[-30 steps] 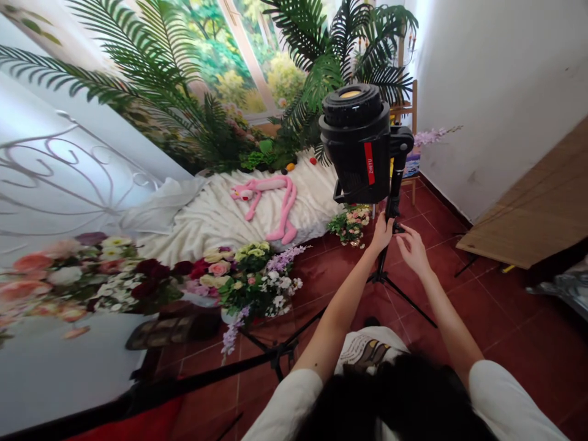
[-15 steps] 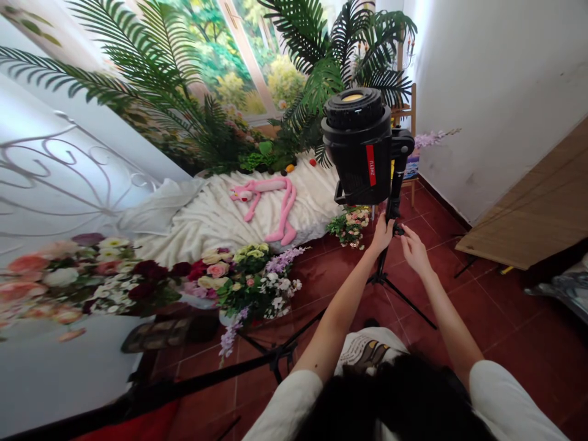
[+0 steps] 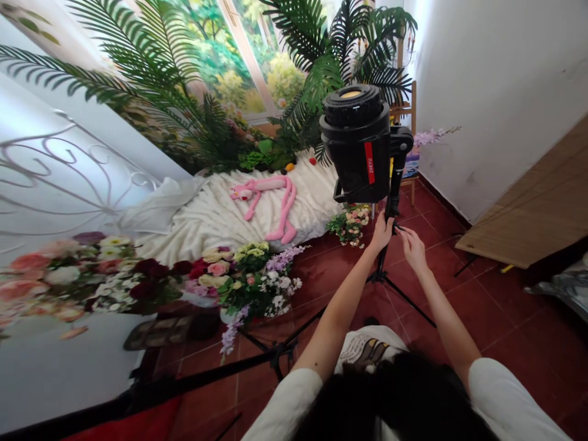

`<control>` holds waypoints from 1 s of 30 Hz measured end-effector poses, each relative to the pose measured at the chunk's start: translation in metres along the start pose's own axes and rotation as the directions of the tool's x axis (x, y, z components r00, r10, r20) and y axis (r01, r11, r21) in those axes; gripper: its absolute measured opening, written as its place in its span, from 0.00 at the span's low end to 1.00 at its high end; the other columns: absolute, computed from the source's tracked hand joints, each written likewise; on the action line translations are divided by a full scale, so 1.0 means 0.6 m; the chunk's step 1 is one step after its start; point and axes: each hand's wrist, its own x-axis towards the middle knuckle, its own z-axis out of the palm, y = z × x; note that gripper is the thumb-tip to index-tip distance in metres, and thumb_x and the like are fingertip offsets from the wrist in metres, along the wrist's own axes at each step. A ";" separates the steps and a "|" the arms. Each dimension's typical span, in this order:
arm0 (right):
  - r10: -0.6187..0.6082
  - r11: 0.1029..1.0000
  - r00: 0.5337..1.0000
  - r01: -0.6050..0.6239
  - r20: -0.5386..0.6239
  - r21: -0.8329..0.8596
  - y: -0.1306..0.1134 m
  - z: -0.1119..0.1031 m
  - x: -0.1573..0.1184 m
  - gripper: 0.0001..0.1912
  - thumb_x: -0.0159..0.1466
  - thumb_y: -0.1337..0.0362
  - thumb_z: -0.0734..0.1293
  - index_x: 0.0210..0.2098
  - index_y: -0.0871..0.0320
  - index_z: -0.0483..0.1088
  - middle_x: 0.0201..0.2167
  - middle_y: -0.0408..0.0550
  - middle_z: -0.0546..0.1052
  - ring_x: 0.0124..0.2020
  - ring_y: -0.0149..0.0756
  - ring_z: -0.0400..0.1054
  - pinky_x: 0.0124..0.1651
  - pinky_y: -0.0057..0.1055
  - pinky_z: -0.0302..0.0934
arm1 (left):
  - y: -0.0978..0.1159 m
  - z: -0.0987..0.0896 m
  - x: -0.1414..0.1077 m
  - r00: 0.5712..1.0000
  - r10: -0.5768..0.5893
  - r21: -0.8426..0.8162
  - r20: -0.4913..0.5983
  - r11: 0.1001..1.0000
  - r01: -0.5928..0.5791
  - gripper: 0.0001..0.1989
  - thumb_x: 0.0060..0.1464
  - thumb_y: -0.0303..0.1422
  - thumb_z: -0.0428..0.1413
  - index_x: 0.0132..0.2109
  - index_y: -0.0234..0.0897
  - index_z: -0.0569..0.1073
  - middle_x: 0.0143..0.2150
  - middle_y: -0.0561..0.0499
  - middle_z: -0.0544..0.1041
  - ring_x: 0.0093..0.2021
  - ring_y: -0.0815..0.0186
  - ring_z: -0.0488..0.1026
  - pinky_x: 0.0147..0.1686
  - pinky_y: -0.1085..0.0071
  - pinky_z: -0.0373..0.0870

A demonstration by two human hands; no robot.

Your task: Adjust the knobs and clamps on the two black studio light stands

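Note:
A black studio light (image 3: pixel 356 147) with a red label is mounted on top of a black light stand (image 3: pixel 381 260). My left hand (image 3: pixel 381 234) is wrapped round the stand's pole just below the lamp. On the pole's right side, my right hand (image 3: pixel 413 248) pinches a small black locking knob (image 3: pixel 397 228) between thumb and fingers. The stand's legs spread on the red tiles. Part of the pole is hidden behind my left hand.
A second black stand (image 3: pixel 275 355) crosses the lower left. Flower arrangements (image 3: pixel 252 275) stand before a bed with a white blanket (image 3: pixel 202 220), where a pink plush toy (image 3: pixel 275 184) lies. Palm plants (image 3: pixel 331 61) rise behind. A brown board (image 3: pixel 528 208) leans at the right.
My right hand has turned slightly and its fingers have shifted on the knob. The lamp has moved a touch left and up in view. My left hand stays on the pole.

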 end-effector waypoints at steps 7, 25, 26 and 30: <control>-0.013 0.999 0.998 0.011 -0.069 -0.039 0.004 0.010 0.003 0.24 0.73 0.54 0.52 0.51 0.56 0.76 0.45 0.54 0.78 0.47 0.37 0.73 0.54 0.36 0.66 | 0.009 -0.002 -0.001 1.000 -0.025 0.007 -0.003 1.000 0.025 0.19 0.64 0.47 0.46 0.46 0.36 0.67 0.43 0.45 0.72 0.44 0.64 0.71 0.54 0.64 0.66; 0.252 0.967 0.957 -0.243 -0.142 0.073 -0.026 0.020 0.020 0.29 0.71 0.47 0.50 0.40 0.57 0.76 0.40 0.53 0.81 0.43 0.40 0.75 0.50 0.34 0.63 | 0.013 -0.007 0.000 0.999 -0.005 0.025 0.043 1.000 0.004 0.19 0.65 0.45 0.45 0.51 0.35 0.66 0.49 0.41 0.73 0.50 0.63 0.70 0.55 0.65 0.64; 0.257 0.966 0.957 -0.250 -0.132 0.073 -0.026 0.019 0.022 0.29 0.71 0.47 0.50 0.40 0.57 0.76 0.40 0.53 0.81 0.43 0.41 0.75 0.51 0.34 0.63 | 0.014 -0.008 -0.001 0.999 -0.008 0.035 0.043 0.999 0.006 0.19 0.65 0.45 0.44 0.52 0.35 0.66 0.49 0.41 0.73 0.50 0.62 0.70 0.55 0.65 0.64; 0.267 0.963 0.960 -0.264 -0.082 0.052 -0.023 0.012 0.027 0.30 0.71 0.46 0.49 0.39 0.56 0.76 0.40 0.52 0.81 0.43 0.41 0.75 0.52 0.35 0.63 | 0.012 -0.010 0.000 0.998 -0.039 0.067 0.043 0.997 0.036 0.21 0.65 0.45 0.45 0.54 0.35 0.67 0.51 0.40 0.73 0.52 0.61 0.71 0.57 0.63 0.63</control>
